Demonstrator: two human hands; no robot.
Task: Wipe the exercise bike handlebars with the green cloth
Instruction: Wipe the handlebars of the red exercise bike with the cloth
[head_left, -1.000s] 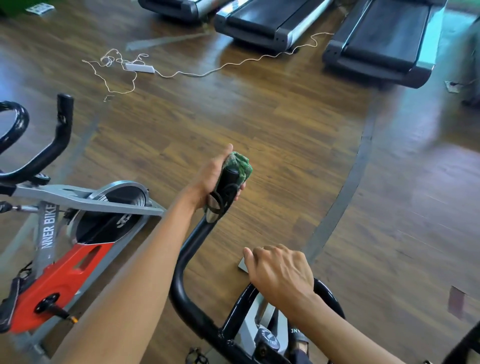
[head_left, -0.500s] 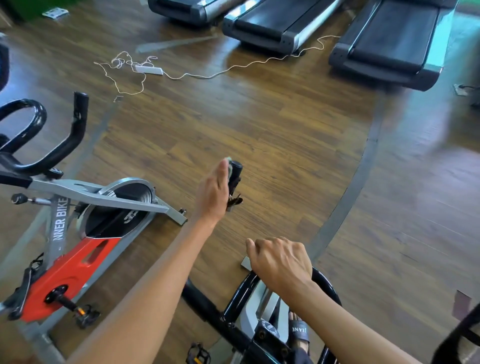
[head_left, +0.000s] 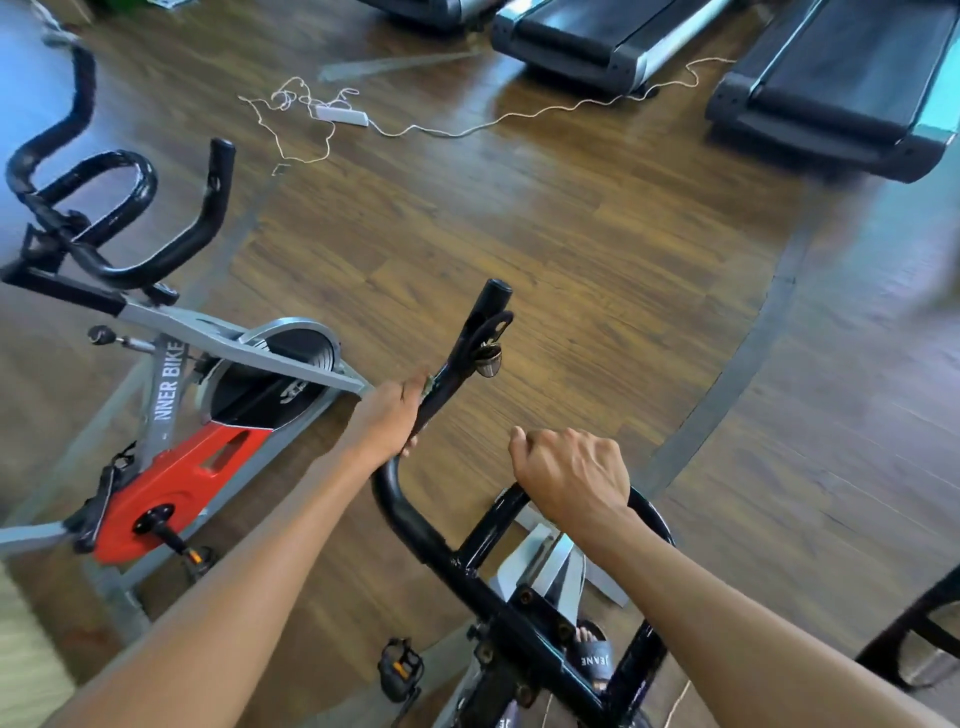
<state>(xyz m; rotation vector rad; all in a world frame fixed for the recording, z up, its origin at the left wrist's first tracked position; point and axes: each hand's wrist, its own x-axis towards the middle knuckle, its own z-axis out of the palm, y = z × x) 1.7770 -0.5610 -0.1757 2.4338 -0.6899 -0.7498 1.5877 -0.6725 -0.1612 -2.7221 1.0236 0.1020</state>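
Note:
The black handlebars (head_left: 415, 525) of the exercise bike rise in front of me, the left bar running up to its tip (head_left: 493, 291). My left hand (head_left: 387, 421) is wrapped around the middle of that left bar with the green cloth (head_left: 429, 383) pressed under its fingers; only a small edge of the cloth shows. Near the bar's tip, a small lever and bell (head_left: 488, 358) hang uncovered above my hand. My right hand (head_left: 571, 478) is closed over the top of the centre loop of the handlebars.
A second bike with a red and grey frame (head_left: 182, 467) and black handlebars (head_left: 119, 223) stands close on the left. Two treadmills (head_left: 831, 88) lie at the back. A white power strip with a tangled cord (head_left: 343, 114) lies on the wooden floor.
My left hand with the cloth has slid down from the tip of the left bar to its middle, which leaves the tip and the bell bare. My right hand stays put.

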